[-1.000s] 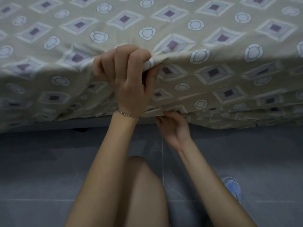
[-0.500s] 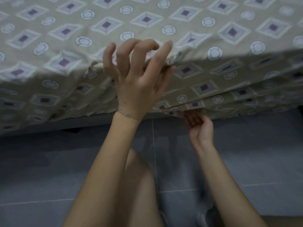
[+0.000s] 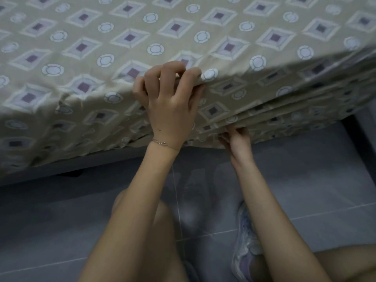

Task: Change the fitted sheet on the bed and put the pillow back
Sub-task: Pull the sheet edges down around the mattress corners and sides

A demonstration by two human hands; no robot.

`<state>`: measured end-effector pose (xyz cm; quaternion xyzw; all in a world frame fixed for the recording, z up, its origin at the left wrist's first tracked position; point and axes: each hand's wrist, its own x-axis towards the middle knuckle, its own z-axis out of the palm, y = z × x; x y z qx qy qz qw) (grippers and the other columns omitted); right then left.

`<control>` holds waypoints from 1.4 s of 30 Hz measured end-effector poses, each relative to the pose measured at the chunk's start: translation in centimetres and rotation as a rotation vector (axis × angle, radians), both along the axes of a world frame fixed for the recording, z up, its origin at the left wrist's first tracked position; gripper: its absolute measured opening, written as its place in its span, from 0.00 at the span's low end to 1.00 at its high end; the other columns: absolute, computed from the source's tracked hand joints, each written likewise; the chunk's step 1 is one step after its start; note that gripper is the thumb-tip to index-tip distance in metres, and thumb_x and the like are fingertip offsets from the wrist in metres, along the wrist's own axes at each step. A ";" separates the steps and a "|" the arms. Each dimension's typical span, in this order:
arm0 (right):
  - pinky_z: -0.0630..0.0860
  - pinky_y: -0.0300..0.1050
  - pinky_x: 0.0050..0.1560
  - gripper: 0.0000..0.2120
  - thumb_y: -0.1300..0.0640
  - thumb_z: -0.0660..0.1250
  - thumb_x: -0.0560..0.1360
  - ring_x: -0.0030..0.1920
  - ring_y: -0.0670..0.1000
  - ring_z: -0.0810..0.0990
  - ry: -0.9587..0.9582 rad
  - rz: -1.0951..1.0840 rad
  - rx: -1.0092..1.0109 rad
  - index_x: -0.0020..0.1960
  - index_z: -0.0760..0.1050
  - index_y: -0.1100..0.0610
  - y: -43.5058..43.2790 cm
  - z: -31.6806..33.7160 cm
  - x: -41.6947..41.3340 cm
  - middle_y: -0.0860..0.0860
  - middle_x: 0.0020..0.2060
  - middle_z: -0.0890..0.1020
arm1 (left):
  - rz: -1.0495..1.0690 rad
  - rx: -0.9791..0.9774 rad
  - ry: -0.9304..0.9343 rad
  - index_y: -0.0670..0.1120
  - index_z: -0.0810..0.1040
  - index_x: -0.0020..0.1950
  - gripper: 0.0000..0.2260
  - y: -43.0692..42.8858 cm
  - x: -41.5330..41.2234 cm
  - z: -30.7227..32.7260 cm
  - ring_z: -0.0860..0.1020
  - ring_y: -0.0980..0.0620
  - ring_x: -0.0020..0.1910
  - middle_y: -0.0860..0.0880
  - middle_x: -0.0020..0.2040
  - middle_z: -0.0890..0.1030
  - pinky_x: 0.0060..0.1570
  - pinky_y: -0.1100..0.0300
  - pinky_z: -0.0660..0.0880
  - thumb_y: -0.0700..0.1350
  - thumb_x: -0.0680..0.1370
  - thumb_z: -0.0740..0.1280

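The fitted sheet [image 3: 126, 58], beige with a pattern of diamonds and circles, covers the top of the bed [image 3: 61, 169] and hangs down its near side in loose folds, the hem gathered just above the dark base rail. The left hand [image 3: 171, 104] sits at the top edge of the mattress, fingers curled over the corner line and pressing on the fabric, thumb against the side face. Whether it pinches a fold or merely presses on it cannot be told. A thin bracelet [image 3: 162, 143] circles the left wrist. The right hand [image 3: 237, 137] is lower, at the hem of the sheet, palm turned up and fingertips tucked under the bottom folds; the fingertips are hidden by the cloth, so the grip cannot be confirmed. Below, grey floor tiles [image 3: 305, 190] show between both forearms. A knee [image 3: 140, 216] is raised at centre, and a light purple shoe [image 3: 246, 247] rests on the floor beside the right forearm.
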<state>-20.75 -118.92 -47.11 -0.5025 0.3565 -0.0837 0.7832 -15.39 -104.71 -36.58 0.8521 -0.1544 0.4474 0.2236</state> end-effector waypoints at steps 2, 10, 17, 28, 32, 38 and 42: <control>0.79 0.44 0.49 0.12 0.65 0.63 0.79 0.50 0.50 0.79 -0.044 -0.033 -0.056 0.60 0.73 0.56 0.0 0.0 0.5 0.53 0.54 0.79 | 0.016 0.024 -0.017 0.51 0.83 0.46 0.06 -0.2 -0.1 -0.1 0.69 0.51 0.53 0.55 0.50 0.70 0.55 0.51 0.63 0.52 0.77 0.71; 0.81 0.49 0.48 0.18 0.63 0.67 0.77 0.50 0.56 0.82 0.088 -0.090 0.296 0.66 0.73 0.63 -1.0 -4.0 -2.5 0.59 0.55 0.81 | -0.204 0.199 -0.198 0.52 0.80 0.50 0.08 0.6 -3.4 -3.3 0.73 0.50 0.49 0.52 0.46 0.77 0.53 0.54 0.67 0.46 0.73 0.75; 0.81 0.42 0.38 0.13 0.64 0.62 0.78 0.40 0.48 0.85 0.022 -0.116 0.527 0.61 0.73 0.56 -1.5 -3.9 -2.5 0.51 0.41 0.86 | -0.287 -0.413 1.075 0.42 0.82 0.53 0.08 0.0 -5.7 -9.0 0.80 0.45 0.54 0.44 0.53 0.83 0.56 0.63 0.72 0.42 0.80 0.64; 0.80 0.42 0.35 0.04 0.65 0.66 0.77 0.36 0.51 0.78 0.107 -0.256 0.449 0.44 0.75 0.61 0.1 -0.1 -1.6 0.55 0.34 0.80 | -0.228 -1.339 1.238 0.44 0.78 0.50 0.05 -1.9 -6.8 -9.9 0.77 0.50 0.51 0.45 0.49 0.80 0.58 0.56 0.71 0.37 0.76 0.65; 0.73 0.48 0.62 0.09 0.65 0.56 0.81 0.48 0.53 0.79 -0.039 -0.184 0.538 0.48 0.75 0.63 0.5 1.1 -1.7 0.58 0.46 0.80 | -0.286 -1.584 1.334 0.43 0.75 0.53 0.09 -2.2 -7.3 -8.8 0.76 0.55 0.50 0.47 0.49 0.78 0.52 0.64 0.70 0.34 0.80 0.57; 0.73 0.43 0.54 0.10 0.60 0.56 0.80 0.45 0.52 0.78 -0.039 -0.050 0.483 0.45 0.75 0.59 0.3 2.8 -1.4 0.55 0.42 0.78 | -0.252 -1.914 1.412 0.44 0.74 0.46 0.11 -1.3 -6.4 -8.9 0.78 0.52 0.49 0.46 0.49 0.78 0.62 0.57 0.66 0.33 0.81 0.56; 0.69 0.46 0.67 0.11 0.56 0.58 0.80 0.52 0.54 0.76 0.094 0.043 0.419 0.55 0.74 0.61 -1.4 2.8 -0.5 0.55 0.46 0.77 | -0.304 -1.958 1.439 0.42 0.74 0.46 0.10 -0.7 -6.3 -9.4 0.78 0.50 0.50 0.44 0.50 0.79 0.66 0.54 0.65 0.34 0.81 0.55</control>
